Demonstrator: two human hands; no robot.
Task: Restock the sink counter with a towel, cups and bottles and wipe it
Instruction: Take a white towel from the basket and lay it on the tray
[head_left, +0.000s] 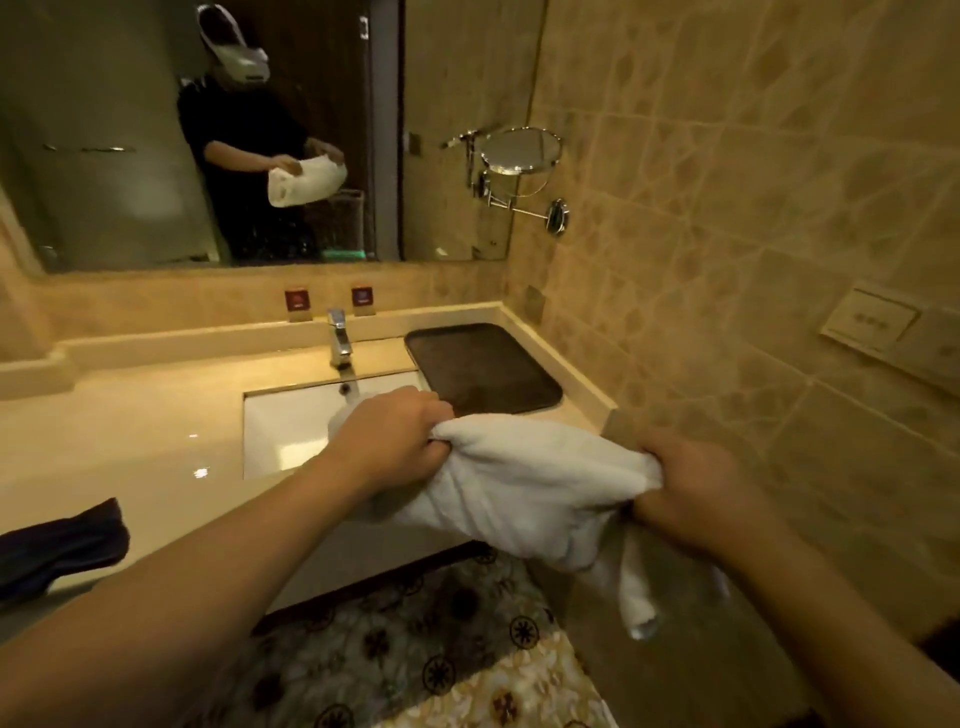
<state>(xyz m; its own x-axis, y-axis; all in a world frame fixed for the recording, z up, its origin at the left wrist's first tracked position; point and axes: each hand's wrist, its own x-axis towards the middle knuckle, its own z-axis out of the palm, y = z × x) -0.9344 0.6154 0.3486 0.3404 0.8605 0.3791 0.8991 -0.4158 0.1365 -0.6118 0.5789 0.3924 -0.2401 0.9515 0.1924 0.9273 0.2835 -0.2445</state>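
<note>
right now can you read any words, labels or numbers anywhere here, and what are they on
No text here can be read.
Left red sign on the ledge behind the faucet: a pale mark, too blurred to read.
Right red sign: the same, too blurred.
Wall switch plate: small marks, too small to read.
White towel: no lettering shows.

- Tray (483, 371) is lying bare at the desk's (156, 415) right back corner.
- Faucet (339, 338) is standing behind the sink (291, 426).
- Dark cloth (62, 540) is occupying the left front edge.
</note>
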